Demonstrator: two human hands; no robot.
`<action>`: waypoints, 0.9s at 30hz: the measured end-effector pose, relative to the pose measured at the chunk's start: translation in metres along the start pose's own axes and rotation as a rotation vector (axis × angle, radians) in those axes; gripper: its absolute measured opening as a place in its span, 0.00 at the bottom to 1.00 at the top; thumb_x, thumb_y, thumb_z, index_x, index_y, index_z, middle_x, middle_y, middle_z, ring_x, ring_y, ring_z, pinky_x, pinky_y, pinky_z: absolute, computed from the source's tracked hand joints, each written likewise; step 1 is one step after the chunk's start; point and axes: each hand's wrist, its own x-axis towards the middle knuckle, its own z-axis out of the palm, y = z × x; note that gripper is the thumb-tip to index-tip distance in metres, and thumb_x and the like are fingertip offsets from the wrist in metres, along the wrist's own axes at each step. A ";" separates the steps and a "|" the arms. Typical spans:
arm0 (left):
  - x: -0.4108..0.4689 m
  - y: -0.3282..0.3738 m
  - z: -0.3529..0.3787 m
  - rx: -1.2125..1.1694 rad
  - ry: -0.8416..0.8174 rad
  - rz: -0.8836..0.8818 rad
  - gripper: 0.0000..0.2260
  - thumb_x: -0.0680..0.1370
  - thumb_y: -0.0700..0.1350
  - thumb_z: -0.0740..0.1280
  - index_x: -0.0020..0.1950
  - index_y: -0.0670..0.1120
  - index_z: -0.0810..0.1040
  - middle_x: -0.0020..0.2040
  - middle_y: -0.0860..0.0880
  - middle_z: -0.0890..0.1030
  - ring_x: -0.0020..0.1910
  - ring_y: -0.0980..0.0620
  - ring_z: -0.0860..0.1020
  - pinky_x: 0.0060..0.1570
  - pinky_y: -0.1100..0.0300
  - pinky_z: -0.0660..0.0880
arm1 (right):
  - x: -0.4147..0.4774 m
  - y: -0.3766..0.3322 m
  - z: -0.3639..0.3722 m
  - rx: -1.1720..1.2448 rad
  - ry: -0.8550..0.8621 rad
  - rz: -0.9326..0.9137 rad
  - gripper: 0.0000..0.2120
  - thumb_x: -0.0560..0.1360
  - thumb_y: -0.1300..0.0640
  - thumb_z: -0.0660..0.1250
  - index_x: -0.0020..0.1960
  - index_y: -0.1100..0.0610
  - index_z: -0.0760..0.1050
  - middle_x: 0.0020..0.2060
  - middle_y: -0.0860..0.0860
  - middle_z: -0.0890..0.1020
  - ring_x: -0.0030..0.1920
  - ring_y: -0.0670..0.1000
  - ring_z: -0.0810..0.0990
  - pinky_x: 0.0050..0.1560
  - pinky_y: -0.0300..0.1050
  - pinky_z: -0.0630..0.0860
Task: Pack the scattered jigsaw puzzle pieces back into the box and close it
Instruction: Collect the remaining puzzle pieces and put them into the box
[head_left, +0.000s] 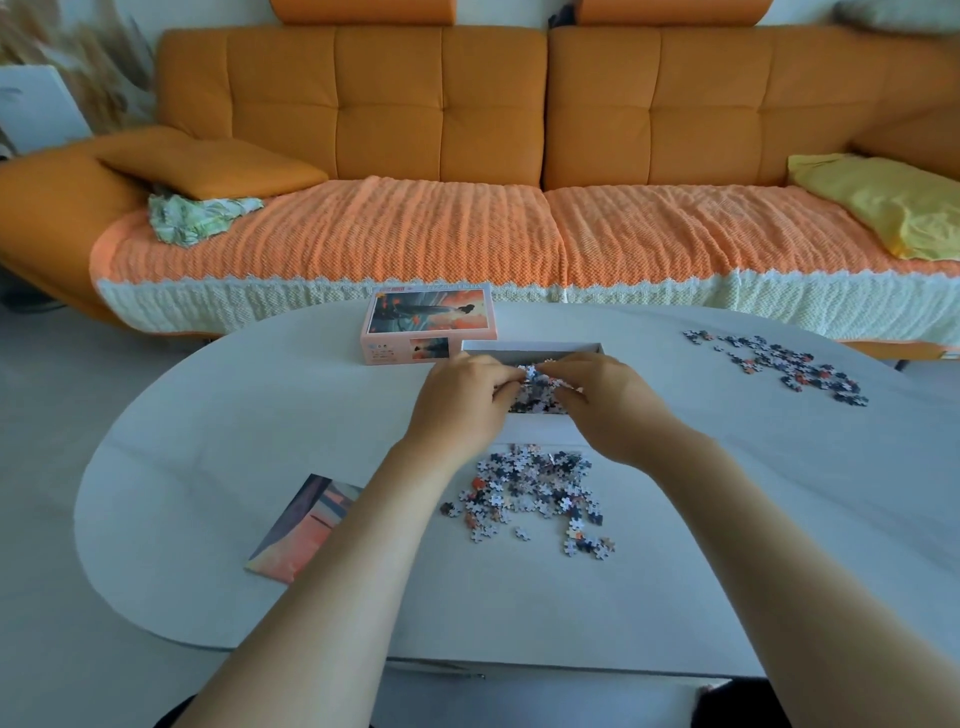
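We see left grip (462, 395) and right grip (608, 400) both curled, pinching pieces (532, 387) over the open box (535, 345); a loose pile (535, 493) lies before it on the counter (260, 441), lid (428, 322) beside.

This is a living room in someone's home. A long orange tufted fabric sofa (441, 104) fills the far wall. Its seat is draped with an orange-and-cream knitted throw (363, 234), with a flat orange cushion (208, 166) and a rumpled yellow pillow (883, 202) at its ends. Before it stands a low white oval table (260, 415) strewn with small jigsaw puzzle pieces (535, 488). Dried beige grasses (78, 57) stand in the corner.
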 end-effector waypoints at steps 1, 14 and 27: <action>0.000 0.000 0.001 0.001 0.013 0.017 0.10 0.79 0.45 0.66 0.57 0.50 0.84 0.49 0.51 0.84 0.50 0.48 0.77 0.50 0.51 0.75 | -0.001 0.002 -0.001 -0.007 0.032 -0.001 0.16 0.79 0.59 0.61 0.65 0.51 0.76 0.58 0.50 0.79 0.56 0.52 0.76 0.57 0.45 0.72; -0.024 -0.006 -0.013 -0.008 0.113 -0.099 0.12 0.73 0.50 0.73 0.56 0.51 0.84 0.53 0.54 0.82 0.54 0.52 0.77 0.56 0.53 0.73 | -0.040 -0.013 -0.020 -0.010 -0.095 -0.094 0.11 0.77 0.58 0.65 0.53 0.46 0.82 0.47 0.38 0.80 0.34 0.31 0.73 0.41 0.25 0.67; -0.077 0.022 -0.007 0.135 -0.471 0.079 0.25 0.78 0.57 0.63 0.74 0.51 0.66 0.68 0.53 0.67 0.69 0.53 0.60 0.69 0.53 0.62 | -0.061 -0.016 0.004 -0.139 -0.345 -0.036 0.22 0.74 0.47 0.68 0.67 0.47 0.72 0.60 0.48 0.71 0.64 0.51 0.68 0.62 0.48 0.70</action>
